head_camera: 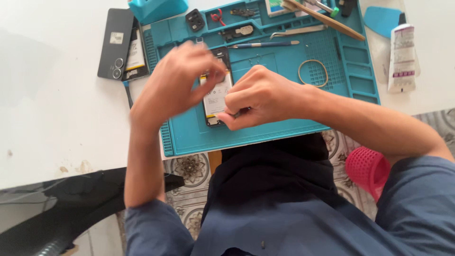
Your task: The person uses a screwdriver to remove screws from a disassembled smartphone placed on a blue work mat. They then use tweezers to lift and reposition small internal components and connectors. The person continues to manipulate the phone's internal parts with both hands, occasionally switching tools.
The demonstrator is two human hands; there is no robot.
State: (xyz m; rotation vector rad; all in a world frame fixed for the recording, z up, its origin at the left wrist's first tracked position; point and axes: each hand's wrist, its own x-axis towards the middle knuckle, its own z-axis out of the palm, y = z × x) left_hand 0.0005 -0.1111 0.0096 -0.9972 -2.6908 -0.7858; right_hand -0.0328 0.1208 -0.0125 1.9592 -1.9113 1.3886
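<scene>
An opened phone point(215, 97) with its white battery showing lies on a teal repair mat point(284, 118). My left hand point(177, 80) hovers over the phone's upper left part, fingers curled and blurred by motion. My right hand point(258, 97) rests on the phone's right side, fingers pinched together at the lower right edge; what they pinch is too small to tell.
On the mat lie a rubber band point(313, 72), a blue-handled tool point(263, 45), metal tweezers point(296, 32), a wooden stick point(327, 20) and small phone parts point(195, 20). A dark back cover point(115, 43) sits on the white table at left. A glue tube point(403, 59) lies right. A pink basket point(367, 168) stands on the floor.
</scene>
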